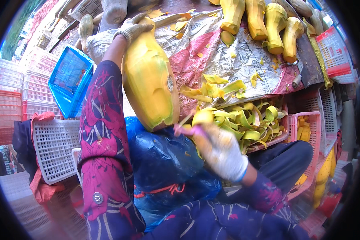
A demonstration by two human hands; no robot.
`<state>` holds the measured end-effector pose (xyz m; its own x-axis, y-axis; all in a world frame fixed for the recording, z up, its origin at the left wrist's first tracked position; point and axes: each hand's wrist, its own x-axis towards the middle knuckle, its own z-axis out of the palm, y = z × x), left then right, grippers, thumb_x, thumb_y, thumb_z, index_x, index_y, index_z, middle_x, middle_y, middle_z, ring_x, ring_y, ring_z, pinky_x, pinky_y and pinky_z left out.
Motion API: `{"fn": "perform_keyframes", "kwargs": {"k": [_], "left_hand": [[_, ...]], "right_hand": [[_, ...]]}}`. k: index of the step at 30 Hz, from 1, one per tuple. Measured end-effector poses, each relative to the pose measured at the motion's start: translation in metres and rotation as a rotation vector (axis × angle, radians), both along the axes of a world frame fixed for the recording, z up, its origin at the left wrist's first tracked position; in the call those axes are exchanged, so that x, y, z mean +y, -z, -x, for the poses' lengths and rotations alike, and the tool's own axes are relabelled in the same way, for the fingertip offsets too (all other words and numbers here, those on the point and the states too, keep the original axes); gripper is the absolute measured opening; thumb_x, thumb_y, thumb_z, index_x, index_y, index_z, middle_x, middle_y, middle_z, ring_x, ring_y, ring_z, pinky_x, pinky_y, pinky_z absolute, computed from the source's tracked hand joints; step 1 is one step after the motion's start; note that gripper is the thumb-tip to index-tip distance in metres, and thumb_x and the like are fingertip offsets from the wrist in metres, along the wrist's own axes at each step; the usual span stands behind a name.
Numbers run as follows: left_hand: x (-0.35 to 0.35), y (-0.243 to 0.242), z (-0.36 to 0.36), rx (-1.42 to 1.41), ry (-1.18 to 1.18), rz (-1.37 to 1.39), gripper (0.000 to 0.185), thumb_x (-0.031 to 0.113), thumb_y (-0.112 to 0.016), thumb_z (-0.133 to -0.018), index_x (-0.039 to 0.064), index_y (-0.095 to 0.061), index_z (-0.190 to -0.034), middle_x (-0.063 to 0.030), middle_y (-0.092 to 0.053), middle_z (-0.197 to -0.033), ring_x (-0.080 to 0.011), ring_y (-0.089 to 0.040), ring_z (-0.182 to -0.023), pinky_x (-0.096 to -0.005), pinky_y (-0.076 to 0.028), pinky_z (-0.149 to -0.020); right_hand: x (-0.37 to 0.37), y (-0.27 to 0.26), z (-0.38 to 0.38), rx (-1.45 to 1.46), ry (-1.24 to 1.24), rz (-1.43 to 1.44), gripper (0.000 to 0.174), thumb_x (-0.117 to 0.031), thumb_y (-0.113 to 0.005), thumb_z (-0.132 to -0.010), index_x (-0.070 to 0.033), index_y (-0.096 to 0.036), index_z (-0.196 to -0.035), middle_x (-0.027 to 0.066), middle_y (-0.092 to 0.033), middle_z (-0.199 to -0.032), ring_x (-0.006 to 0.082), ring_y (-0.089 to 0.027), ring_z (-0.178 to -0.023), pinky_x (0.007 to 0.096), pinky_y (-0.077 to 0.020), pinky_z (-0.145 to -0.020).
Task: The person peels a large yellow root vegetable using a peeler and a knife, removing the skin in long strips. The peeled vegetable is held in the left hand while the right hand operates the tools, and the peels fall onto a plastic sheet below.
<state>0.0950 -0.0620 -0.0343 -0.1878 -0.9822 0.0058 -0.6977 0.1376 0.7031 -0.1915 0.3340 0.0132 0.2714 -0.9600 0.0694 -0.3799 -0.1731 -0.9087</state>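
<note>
A big, mostly peeled yellow winter squash leans lengthwise in front of me, its wide end over a blue plastic sheet on my lap. Strips of darker rind still show along its sides and lower rim. My left hand, in a soiled work glove, grips the narrow far end. In my gloved right hand is a pink-handled peeler, blurred by motion, just right of the squash's wide end. Curled peelings lie heaped in a crate beyond that hand, and more loose peelings are on a printed woven sack.
Several peeled squashes line the far right of the work surface. Unpeeled ones lie at the far left. Around me stand a blue basket, a white perforated crate and a pink crate holding orange pieces.
</note>
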Motion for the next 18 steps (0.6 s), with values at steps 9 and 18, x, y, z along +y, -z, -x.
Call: {"fn": "perform_keyframes", "kwargs": {"k": [9,18], "left_hand": [[0.001,-0.002,-0.001,0.078,-0.007,-0.05,0.083,0.029,-0.087,-0.079,0.014,-0.052,-0.153,-0.012,-0.06,-0.143,-0.0238,-0.058,-0.127,-0.035,-0.045,-0.111],[-0.002,0.002,0.003,0.043,-0.059,-0.024,0.078,0.026,-0.086,-0.081,0.015,-0.054,-0.151,-0.011,-0.064,-0.139,-0.0215,-0.062,-0.12,-0.0334,-0.048,-0.107]], "right_hand": [[-0.188,0.0,-0.052,0.111,0.034,0.483,0.032,-0.025,-0.05,-0.105,0.003,-0.065,-0.102,0.0297,-0.066,-0.092,0.0464,-0.065,-0.089,0.0549,-0.0505,-0.078],[-0.158,0.011,-0.063,0.281,0.055,0.386,0.025,-0.014,-0.051,-0.102,0.002,-0.067,-0.112,0.0271,-0.067,-0.106,0.0422,-0.068,-0.093,0.0527,-0.054,-0.079]]}}
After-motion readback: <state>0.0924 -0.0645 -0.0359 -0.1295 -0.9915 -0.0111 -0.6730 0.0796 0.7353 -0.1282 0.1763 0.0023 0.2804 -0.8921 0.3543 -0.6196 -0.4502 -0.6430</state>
